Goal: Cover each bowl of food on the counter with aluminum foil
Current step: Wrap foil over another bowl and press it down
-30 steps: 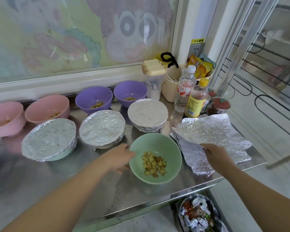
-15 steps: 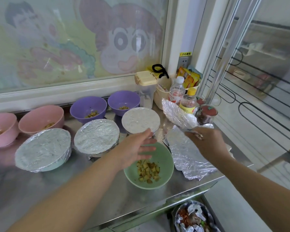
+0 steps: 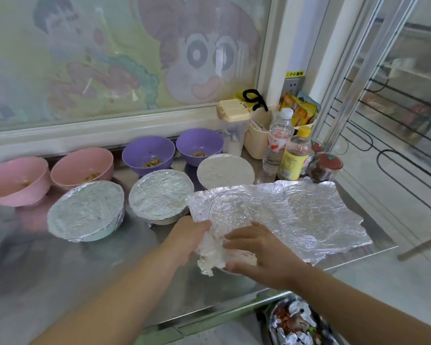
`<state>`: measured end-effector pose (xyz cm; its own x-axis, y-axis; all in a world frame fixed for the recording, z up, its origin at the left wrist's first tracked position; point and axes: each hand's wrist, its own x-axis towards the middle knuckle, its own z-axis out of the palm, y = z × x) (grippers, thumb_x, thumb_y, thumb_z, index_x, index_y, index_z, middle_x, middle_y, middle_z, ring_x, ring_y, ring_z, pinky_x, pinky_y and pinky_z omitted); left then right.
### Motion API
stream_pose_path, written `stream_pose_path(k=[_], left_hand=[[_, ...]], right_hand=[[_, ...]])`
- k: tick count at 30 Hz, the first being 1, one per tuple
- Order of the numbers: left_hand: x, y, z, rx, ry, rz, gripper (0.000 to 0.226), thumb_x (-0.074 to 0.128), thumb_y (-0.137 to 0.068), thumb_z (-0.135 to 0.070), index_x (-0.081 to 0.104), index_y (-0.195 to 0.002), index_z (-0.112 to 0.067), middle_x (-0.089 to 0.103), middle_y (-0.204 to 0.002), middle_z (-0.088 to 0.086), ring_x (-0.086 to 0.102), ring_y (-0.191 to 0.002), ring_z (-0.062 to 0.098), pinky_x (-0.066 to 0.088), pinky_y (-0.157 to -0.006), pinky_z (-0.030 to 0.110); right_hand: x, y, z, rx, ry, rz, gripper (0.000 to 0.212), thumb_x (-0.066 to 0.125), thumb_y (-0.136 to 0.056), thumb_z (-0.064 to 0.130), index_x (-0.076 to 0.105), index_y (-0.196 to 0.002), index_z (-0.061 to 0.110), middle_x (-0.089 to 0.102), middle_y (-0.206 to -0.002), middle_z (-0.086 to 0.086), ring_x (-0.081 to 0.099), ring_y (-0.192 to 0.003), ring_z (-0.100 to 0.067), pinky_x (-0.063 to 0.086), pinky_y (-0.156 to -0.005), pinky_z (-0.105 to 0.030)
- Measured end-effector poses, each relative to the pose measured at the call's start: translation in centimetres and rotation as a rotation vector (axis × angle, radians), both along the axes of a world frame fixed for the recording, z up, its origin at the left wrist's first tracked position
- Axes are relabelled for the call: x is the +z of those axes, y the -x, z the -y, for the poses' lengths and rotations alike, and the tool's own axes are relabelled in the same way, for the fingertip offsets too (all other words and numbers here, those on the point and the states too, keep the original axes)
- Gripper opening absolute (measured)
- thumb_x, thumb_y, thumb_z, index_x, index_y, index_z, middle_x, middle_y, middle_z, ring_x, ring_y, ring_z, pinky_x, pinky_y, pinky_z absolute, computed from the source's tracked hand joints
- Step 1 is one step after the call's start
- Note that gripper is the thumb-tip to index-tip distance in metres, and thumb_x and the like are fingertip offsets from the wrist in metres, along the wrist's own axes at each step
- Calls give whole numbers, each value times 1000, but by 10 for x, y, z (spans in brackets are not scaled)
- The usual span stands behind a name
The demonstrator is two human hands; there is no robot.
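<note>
Silver foil sheet [image 3: 296, 210] lay draped at the front of the steel bench [image 3: 60, 270]. My right hand [image 3: 259, 250] pressed it down, fingers spread flat. My left hand [image 3: 189, 235] met its left edge, fingers hidden, so I could not tell its grip. Pink bowls [image 3: 82, 168] and purple bowls [image 3: 148, 155] stood uncovered behind.

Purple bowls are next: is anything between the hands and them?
Yes: the middle covered bowl and right covered bowl sit in front of the purple bowls, between them and the left hand and right hand.
</note>
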<state>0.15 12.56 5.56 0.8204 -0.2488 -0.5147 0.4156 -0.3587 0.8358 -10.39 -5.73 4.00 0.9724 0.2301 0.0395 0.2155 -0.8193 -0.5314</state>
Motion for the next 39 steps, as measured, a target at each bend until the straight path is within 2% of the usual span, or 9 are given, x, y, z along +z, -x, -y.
stream_pose_path(k=[4,8,16,21,23,26,30,34,39], left_hand=[[-9,-6,-25,-34,-124,52,2,66,-86,-19,67,-84,-19,67,-85,5,63,-78,19,45,-71,29],[-13,2,-29,-34,-162,93,20,64,-91,-17,62,-72,-25,65,-72,-7,60,-66,9,44,-60,21],[-20,6,-35,24,-145,36,12,62,-91,-13,68,-81,-9,57,-64,1,49,-54,12,36,-49,20],[-9,11,-55,60,-149,126,10,62,-93,-10,59,-90,-19,62,-75,-2,53,-59,10,38,-45,16],[-6,12,-62,99,-190,271,20,64,-92,-13,52,-102,-25,63,-89,-4,61,-73,12,45,-53,12],[-6,13,-65,72,-415,704,49,65,-89,-20,46,-134,-25,52,-124,-2,57,-105,16,49,-95,34],[6,31,-30,-444,-411,1136,44,54,-98,-25,46,-141,-20,48,-141,-2,43,-132,15,36,-113,40],[-33,33,-21,-908,-708,1066,77,24,-101,-62,10,-159,-13,5,-167,2,-3,-154,18,5,-124,47],[-50,19,-28,-1043,-853,1011,101,11,-87,-84,-12,-157,-15,-24,-163,0,-27,-148,17,-8,-123,45]], right_hand=[[-9,-14,21,-295,18,-71,96,11,-77,96,48,-146,41,38,-158,12,27,-149,-13,17,-124,-49],[-33,-26,30,-467,219,-261,78,47,-92,71,19,-158,41,2,-170,2,-4,-156,-28,9,-125,-56],[-42,-20,19,-541,-118,-297,71,62,-97,44,27,-158,29,31,-158,-6,45,-136,-26,36,-113,-39],[-39,-7,2,-486,-14,-317,75,53,-98,55,15,-160,34,16,-167,-3,34,-146,-28,31,-119,-48],[-36,-4,0,-501,149,-249,77,41,-98,65,6,-160,37,-1,-170,-3,14,-154,-30,17,-124,-53],[-27,-6,-7,-414,335,-115,78,12,-93,75,-2,-160,38,-16,-168,2,-9,-156,-25,-4,-125,-49],[-26,-12,-21,-197,418,-52,81,-11,-90,74,0,-160,34,-14,-168,4,-16,-155,-21,-4,-126,-52],[-40,-16,-14,-92,470,-59,83,-8,-96,71,13,-162,25,7,-170,-3,-8,-155,-24,0,-126,-53],[-46,-24,-5,-102,462,-107,103,-19,-78,86,-2,-162,29,-15,-168,2,-23,-153,-19,-10,-125,-44]])
